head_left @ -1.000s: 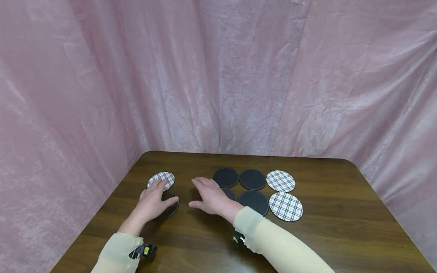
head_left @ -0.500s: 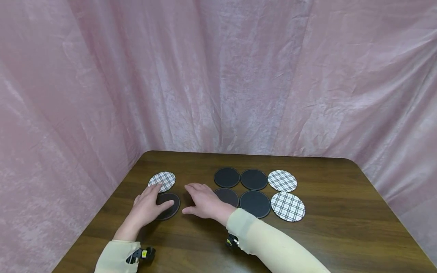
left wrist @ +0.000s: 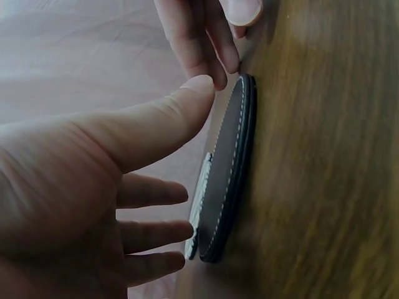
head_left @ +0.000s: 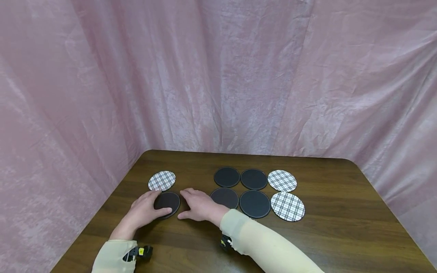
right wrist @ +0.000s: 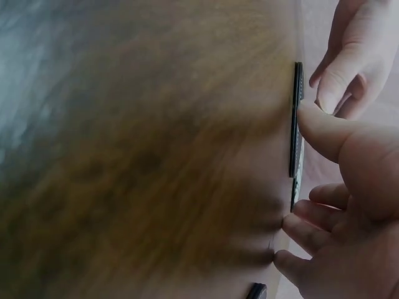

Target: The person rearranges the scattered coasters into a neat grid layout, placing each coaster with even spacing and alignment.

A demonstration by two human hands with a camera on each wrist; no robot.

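A round dark coaster (head_left: 168,201) with pale stitching lies at the table's left side. My left hand (head_left: 141,212) is at its left edge, fingers loosely extended and thumb over its near part. Just right of it, my right hand (head_left: 199,206) hovers low with thumb and fingers spread apart. In the left wrist view the coaster (left wrist: 229,165) shows a layered black edge, with my left thumb above it. The right wrist view shows the coaster (right wrist: 295,131) edge-on by my right thumb. A white plaid coaster (head_left: 162,181) lies just behind the dark one.
Right of my right hand, dark coasters (head_left: 255,204) and plaid coasters (head_left: 288,206) lie in two touching rows. The brown wooden table (head_left: 327,242) ends at a pink curtain (head_left: 218,76) behind and on both sides.
Both hands have come nearer the body and lower; the right hand has also moved left toward the dark coaster. The left hand no longer overlaps the plaid coaster.
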